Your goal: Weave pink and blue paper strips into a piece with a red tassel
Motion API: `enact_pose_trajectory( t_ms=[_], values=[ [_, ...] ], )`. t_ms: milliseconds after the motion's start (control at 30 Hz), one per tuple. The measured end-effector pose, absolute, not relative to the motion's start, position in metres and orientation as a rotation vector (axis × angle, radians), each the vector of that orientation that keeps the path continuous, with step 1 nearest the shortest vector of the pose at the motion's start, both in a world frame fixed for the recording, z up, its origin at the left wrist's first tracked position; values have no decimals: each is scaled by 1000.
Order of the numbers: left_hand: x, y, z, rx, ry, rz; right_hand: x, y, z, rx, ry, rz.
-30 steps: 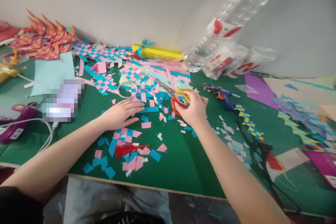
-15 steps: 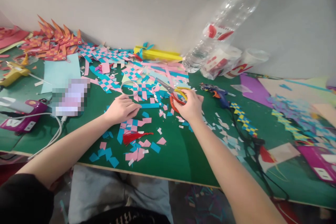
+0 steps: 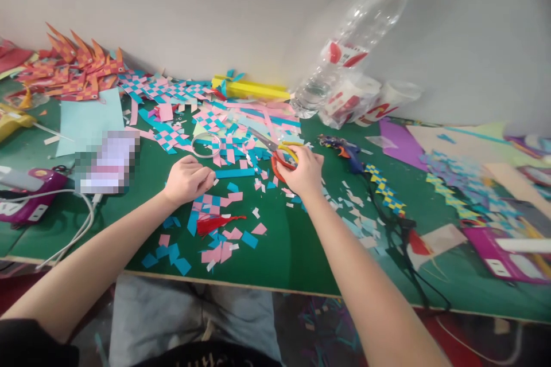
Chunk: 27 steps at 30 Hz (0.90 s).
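My left hand (image 3: 189, 179) is closed, knuckles up, with its thumb and finger at the left end of a narrow blue paper strip (image 3: 236, 173) lying on the green table. My right hand (image 3: 305, 169) grips a pair of scissors (image 3: 279, 152) by their red and yellow handles. The blades point up and left, above scattered paper scraps. A clear ring-shaped roll of tape (image 3: 206, 145) lies just beyond my left hand. Nearer to me are a pink-and-blue woven paper piece (image 3: 207, 205) and a red tassel (image 3: 215, 222).
A phone (image 3: 109, 163) on a cable lies at left. A big plastic bottle (image 3: 353, 40) leans near paper cups (image 3: 390, 100) at the back. Right of the scissors is a blue glue gun (image 3: 350, 157) with its black cord. Orange woven paper fish (image 3: 81, 69) are piled back left.
My left hand has drawn back slightly left, its fingers more curled, showing more of the blue strip. The scissors stay nearly in place. The whole view has shifted a little.
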State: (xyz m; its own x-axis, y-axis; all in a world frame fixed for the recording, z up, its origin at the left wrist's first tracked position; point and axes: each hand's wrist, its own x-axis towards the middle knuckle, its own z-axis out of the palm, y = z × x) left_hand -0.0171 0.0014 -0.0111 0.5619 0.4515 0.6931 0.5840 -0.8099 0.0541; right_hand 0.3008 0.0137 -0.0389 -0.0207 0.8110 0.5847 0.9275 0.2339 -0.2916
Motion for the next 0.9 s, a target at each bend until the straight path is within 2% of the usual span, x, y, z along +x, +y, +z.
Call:
enact_pose_trajectory(
  t_ms=[333, 600, 900],
  values=[
    [-28, 5, 3, -2451, -782, -1240, 306, 16, -37, -1519, -1926, -223],
    [-30, 5, 10, -2641, -843, -872, 308, 13, -32, -1505, -1754, -120],
    [-38, 12, -1, -2829, -1011, -650, 304, 6, -25, -1518, -1730, -139]
  ],
)
